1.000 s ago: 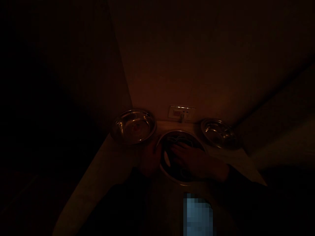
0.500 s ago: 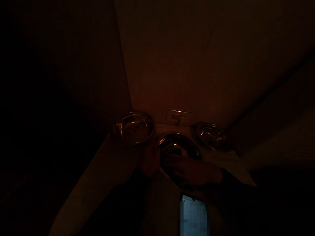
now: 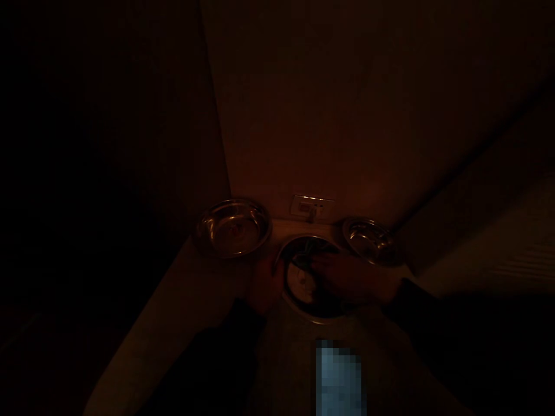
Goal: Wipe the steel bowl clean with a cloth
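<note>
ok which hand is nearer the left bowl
Left. The left hand is just in front of the left bowl, by the middle bowl's rim; the right hand is farther right, in or over the middle bowl.

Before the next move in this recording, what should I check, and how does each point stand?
1. Left hand at the middle bowl's left rim: ok.
2. Right hand at the middle bowl, fingers reaching over its dark contents: ok.
3. Right hand's hold on the contents: cannot tell, too dark.
4. Left bowl and right bowl open side up: ok.
5. Lit screen outside the middle bowl: ok.
6. Light enough to see fine detail: not ok, very dim.
</note>
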`<action>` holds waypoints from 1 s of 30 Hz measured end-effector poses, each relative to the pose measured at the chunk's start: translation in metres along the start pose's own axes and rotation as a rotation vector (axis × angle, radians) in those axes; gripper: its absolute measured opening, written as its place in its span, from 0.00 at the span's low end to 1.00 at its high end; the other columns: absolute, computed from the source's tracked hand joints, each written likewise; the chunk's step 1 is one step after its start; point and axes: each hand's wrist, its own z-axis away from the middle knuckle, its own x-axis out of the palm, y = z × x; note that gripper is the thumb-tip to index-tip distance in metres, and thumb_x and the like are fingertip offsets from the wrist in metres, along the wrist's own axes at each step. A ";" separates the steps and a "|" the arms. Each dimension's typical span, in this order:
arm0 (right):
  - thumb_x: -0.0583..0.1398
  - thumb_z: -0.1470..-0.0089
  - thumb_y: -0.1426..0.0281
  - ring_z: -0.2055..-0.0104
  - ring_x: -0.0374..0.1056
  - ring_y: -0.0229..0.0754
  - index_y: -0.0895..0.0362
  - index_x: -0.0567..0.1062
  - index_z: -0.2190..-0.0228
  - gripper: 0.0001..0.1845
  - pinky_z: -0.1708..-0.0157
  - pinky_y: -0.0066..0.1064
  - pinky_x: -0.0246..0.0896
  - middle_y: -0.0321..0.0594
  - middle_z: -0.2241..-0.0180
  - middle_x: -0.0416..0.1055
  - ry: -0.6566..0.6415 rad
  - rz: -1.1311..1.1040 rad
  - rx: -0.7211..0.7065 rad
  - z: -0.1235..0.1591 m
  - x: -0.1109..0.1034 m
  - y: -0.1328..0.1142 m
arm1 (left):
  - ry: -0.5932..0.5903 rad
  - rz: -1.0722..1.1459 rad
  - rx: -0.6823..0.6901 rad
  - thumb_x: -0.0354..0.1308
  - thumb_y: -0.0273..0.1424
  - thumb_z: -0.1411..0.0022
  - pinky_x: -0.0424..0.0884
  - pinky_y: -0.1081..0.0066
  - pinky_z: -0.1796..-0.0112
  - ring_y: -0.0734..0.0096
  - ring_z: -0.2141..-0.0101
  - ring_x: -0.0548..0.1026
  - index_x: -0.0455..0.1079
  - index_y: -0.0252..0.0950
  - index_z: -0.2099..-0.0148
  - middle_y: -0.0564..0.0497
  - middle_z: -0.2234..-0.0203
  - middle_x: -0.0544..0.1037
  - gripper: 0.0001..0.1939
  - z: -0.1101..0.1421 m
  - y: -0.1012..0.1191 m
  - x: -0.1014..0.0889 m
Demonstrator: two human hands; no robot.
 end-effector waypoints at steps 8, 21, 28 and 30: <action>0.50 0.42 0.73 0.40 0.57 0.44 0.63 0.61 0.42 0.26 0.41 0.33 0.54 0.50 0.40 0.58 -0.110 -0.358 -0.077 -0.025 -0.006 -0.039 | 0.122 0.027 -0.094 0.46 0.28 0.36 0.60 0.62 0.43 0.61 0.44 0.67 0.65 0.27 0.42 0.40 0.45 0.69 0.22 0.001 0.000 0.002; 0.50 0.43 0.72 0.50 0.68 0.43 0.56 0.70 0.50 0.21 0.49 0.35 0.61 0.44 0.50 0.71 -0.129 -0.622 0.054 0.005 -0.019 -0.051 | 0.167 0.061 -0.122 0.46 0.28 0.37 0.63 0.61 0.46 0.59 0.48 0.71 0.68 0.29 0.46 0.40 0.48 0.72 0.20 0.004 0.009 0.005; 0.47 0.40 0.70 0.50 0.67 0.44 0.58 0.69 0.50 0.20 0.49 0.37 0.62 0.48 0.48 0.68 0.014 -0.550 0.098 -0.018 -0.007 -0.070 | 0.141 0.001 -0.106 0.46 0.28 0.37 0.61 0.63 0.44 0.62 0.45 0.68 0.66 0.29 0.43 0.41 0.47 0.71 0.21 0.000 0.005 -0.004; 0.50 0.41 0.68 0.53 0.70 0.44 0.56 0.72 0.53 0.18 0.53 0.36 0.65 0.44 0.53 0.73 -0.055 -0.497 0.074 -0.003 -0.012 -0.059 | 0.126 -0.018 -0.102 0.46 0.28 0.37 0.60 0.64 0.44 0.62 0.44 0.67 0.65 0.28 0.43 0.41 0.46 0.70 0.22 0.000 0.004 -0.005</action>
